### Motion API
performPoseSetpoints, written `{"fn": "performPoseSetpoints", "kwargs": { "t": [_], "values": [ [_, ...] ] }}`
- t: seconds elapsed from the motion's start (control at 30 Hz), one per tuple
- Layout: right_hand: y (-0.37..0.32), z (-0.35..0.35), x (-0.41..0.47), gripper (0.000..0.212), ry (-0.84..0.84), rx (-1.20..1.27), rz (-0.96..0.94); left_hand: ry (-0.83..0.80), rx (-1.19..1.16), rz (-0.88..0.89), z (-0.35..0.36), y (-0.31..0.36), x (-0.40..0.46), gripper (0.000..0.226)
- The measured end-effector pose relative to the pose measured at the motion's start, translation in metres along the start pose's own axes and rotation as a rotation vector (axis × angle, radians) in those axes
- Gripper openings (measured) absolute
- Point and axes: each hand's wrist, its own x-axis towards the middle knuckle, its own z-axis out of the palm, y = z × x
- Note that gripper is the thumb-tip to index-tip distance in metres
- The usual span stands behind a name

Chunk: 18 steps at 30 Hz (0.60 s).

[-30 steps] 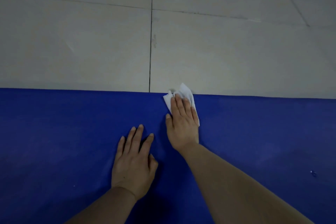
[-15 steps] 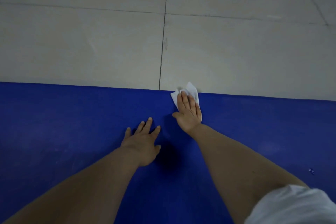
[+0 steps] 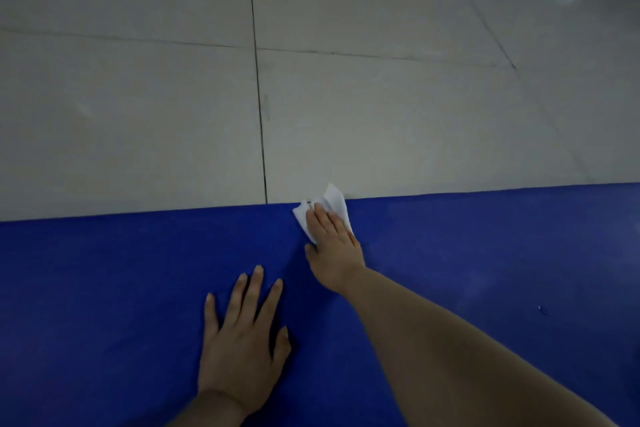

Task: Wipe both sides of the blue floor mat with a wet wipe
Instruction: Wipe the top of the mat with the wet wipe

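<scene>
Head view: left hand [image 3: 242,354] nearer now.

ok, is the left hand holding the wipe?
No. The left hand lies flat and bare on the mat, while the right hand presses the wipe.

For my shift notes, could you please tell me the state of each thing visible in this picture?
Blue floor mat: spread flat on the floor, one side up.
White wet wipe: crumpled, pressed at the mat's far edge, a corner sticking out over the floor.
Right hand: fingers straight, pressing the wipe.
Left hand: fingers spread, flat on the mat.
Pale tiled floor: bare, dark seams.
</scene>
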Motion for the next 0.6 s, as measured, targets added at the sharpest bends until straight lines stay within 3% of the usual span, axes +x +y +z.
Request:
{"fn": "performPoseSetpoints", "kwargs": {
  "t": [0.13,0.33,0.6],
  "values": [
    [0.002,-0.005,0.002,0.070,-0.058,-0.044,0.000,0.004,-0.029,-0.013,0.001,-0.002,-0.001,0.060],
    [0.019,-0.006,0.003,0.066,0.001,-0.072,-0.113,0.137,0.010,0.023,0.011,-0.004,0.002,0.063],
    [0.024,0.011,0.002,0.059,0.193,-0.086,-0.173,0.195,0.084,0.029,0.017,-0.004,0.003,0.067]
  ]
}}
